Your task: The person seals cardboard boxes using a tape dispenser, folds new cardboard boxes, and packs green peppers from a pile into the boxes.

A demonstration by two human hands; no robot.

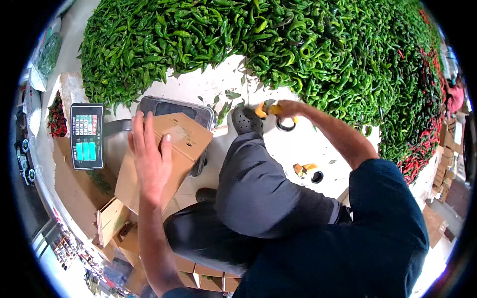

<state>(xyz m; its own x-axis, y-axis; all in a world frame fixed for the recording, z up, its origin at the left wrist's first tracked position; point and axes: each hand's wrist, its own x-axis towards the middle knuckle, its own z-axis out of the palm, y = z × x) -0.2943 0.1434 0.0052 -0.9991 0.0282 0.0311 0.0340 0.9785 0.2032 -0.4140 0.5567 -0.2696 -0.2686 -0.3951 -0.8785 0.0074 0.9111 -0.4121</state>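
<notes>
Steadying, apparently: my left hand (pixel 149 164), fingers spread, braces a brown cardboard carton (pixel 186 134) across the black rectangular platform's (pixel 171 107) left edge; my right hand (pixel 289 108) curls its fingers round a yellow dispenser (pixel 261 111). Next calls for firm bracing.

Green peppers (pixel 198 35), brown cardboard box (pixel 171 144), teal display (pixel 86 151)

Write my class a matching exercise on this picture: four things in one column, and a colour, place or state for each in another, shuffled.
1. Cardboard box
2. Scale's panel
3. Clog
4. Heap of long peppers at the top

A. Mostly green
B. Under the left hand
C. Showing blue-green display windows
D. Dark, with round holes

Pairs: 1-B, 2-C, 3-D, 4-A
</notes>
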